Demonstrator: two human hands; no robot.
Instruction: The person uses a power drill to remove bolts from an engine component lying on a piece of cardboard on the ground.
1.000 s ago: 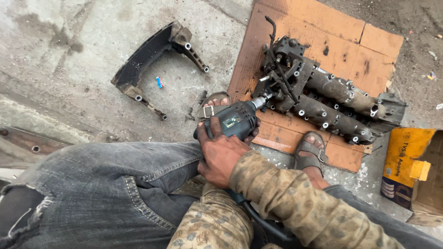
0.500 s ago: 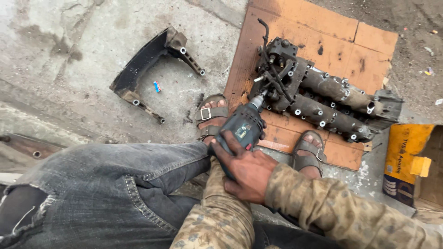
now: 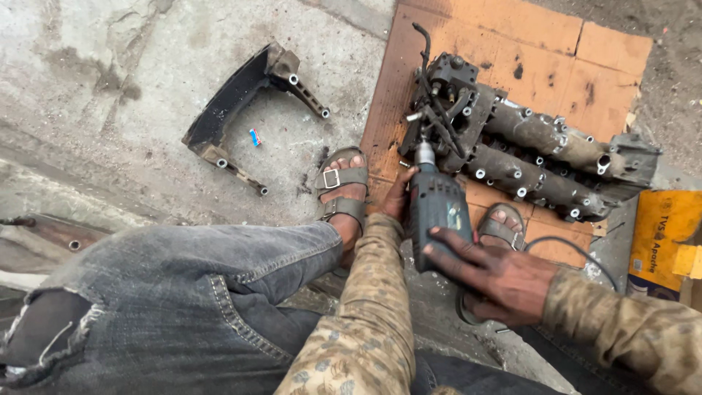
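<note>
A dark grey power drill [image 3: 436,211] points away from me, its chuck [image 3: 424,155] touching the near left end of a dirty metal manifold [image 3: 545,146]. The manifold lies on a sheet of orange cardboard [image 3: 563,44]. My left hand [image 3: 398,199] holds the drill's front left side and is mostly hidden behind the tool. My right hand [image 3: 497,276] grips the drill's rear, fingers spread over the body. Both sleeves are patterned tan. A black cable [image 3: 574,247] runs from the drill to the right.
My sandalled feet [image 3: 344,189] [image 3: 503,228] rest at the cardboard's near edge. A black curved bracket [image 3: 234,102] lies on the concrete to the left, a small blue and red scrap [image 3: 254,137] beside it. A yellow box [image 3: 662,227] stands at right, a rusty bar [image 3: 44,232] at left.
The drill has swung from a slanted pose to pointing straight at the manifold. My right hand slid back to its rear, and my left hand came forward onto its front.
</note>
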